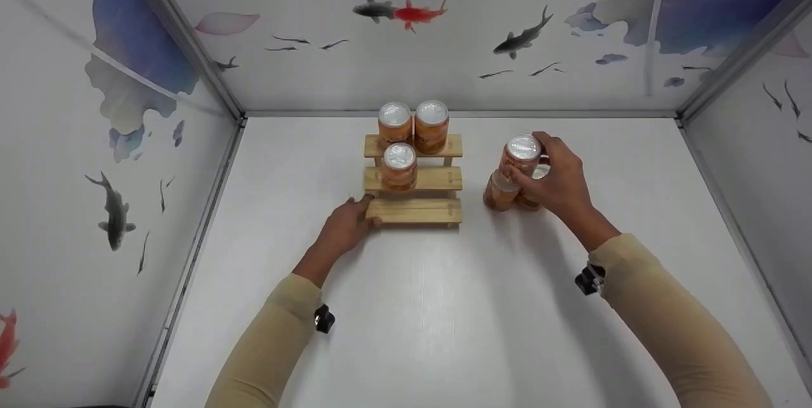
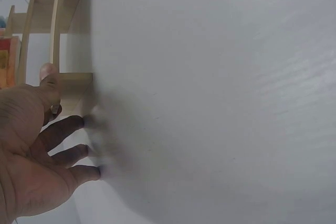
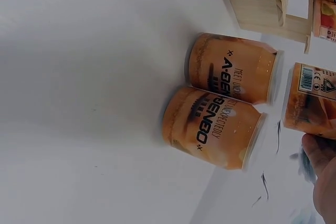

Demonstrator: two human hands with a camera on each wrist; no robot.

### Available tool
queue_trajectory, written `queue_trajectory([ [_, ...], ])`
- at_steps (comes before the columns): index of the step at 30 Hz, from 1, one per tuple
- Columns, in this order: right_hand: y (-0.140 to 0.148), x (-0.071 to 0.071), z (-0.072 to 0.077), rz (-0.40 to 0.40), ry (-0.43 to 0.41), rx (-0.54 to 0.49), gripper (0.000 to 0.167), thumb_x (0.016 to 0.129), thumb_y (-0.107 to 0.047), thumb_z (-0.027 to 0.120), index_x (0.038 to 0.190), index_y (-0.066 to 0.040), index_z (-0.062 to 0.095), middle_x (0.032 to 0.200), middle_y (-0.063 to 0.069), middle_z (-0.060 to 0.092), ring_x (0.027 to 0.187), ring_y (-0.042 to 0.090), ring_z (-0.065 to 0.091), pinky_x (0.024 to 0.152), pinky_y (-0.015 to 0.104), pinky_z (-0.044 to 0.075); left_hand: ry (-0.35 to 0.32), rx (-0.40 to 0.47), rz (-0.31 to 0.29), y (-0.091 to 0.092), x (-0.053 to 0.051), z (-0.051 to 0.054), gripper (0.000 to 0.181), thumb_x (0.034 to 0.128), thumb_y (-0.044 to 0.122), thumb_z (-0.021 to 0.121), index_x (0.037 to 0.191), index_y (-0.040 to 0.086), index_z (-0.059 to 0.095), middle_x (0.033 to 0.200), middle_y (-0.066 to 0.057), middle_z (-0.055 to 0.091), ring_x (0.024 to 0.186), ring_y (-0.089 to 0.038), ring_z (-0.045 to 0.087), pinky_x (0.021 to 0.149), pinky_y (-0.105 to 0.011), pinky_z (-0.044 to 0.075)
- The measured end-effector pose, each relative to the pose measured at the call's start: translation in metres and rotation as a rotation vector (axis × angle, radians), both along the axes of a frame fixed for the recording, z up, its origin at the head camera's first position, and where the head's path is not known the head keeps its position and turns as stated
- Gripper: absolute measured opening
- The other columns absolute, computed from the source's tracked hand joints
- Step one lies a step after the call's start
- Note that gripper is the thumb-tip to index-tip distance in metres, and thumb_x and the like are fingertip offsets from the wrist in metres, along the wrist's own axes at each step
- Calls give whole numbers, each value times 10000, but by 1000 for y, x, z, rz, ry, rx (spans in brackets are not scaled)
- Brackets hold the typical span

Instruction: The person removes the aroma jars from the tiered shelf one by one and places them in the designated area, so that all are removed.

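A three-step wooden rack (image 1: 438, 210) stands on the table. My left hand (image 1: 347, 228) pinches the left end of its lowest step; in the left wrist view the thumb (image 2: 48, 72) lies on the board and the other fingers spread below. Two orange cans with silvery lids, one of them this can (image 1: 431, 129), sit on the top step, and another can (image 1: 399, 168) is on the middle step. To the right, my right hand (image 1: 558, 176) grips an orange can (image 3: 311, 100), raised above two standing cans (image 3: 231, 69). The two standing cans touch side by side.
The white table (image 1: 406, 319) is walled in on the left, back and right by panels (image 1: 444, 72) printed with fish and petals. A metal strip (image 1: 304, 113) runs along the back edge, close behind the rack.
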State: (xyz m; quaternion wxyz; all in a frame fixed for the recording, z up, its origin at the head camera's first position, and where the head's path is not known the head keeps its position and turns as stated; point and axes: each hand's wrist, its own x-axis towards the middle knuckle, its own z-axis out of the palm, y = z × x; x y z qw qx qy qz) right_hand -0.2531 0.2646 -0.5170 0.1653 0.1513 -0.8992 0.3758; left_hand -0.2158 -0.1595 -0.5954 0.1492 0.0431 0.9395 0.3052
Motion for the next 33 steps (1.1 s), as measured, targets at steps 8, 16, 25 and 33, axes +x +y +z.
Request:
queue_trajectory([
  [8,9,1,0,-14,-5,-12,754,920,-237,938,1512,40,562,1361,213,674,1239,381,727,1015,590,637,21,24,-8,-4,-3,-11,747,1083,494,652,1702,129,446,1699,-227,496,1636,-472,387,1322,-623,360],
  [16,18,3,-3,-47,-7,-4,732,912,-175,937,1493,64,561,1350,243,668,1227,409,726,1007,605,633,54,29,-39,-6,-3,-9,702,1090,465,660,1681,134,478,1647,-220,564,1604,-506,424,1308,-642,375],
  [25,26,4,-3,-79,20,8,727,909,-154,936,1485,86,563,1350,261,673,1209,415,737,993,586,642,35,55,-13,-5,-4,-11,723,1080,443,685,1689,122,467,1670,-202,540,1626,-491,395,1320,-643,355],
  [33,35,4,-4,-100,42,15,712,916,-150,931,1479,90,567,1335,270,671,1202,425,739,978,579,641,32,5,-6,0,2,0,704,1094,437,658,1698,139,455,1681,-182,538,1642,-442,397,1334,-601,358],
])
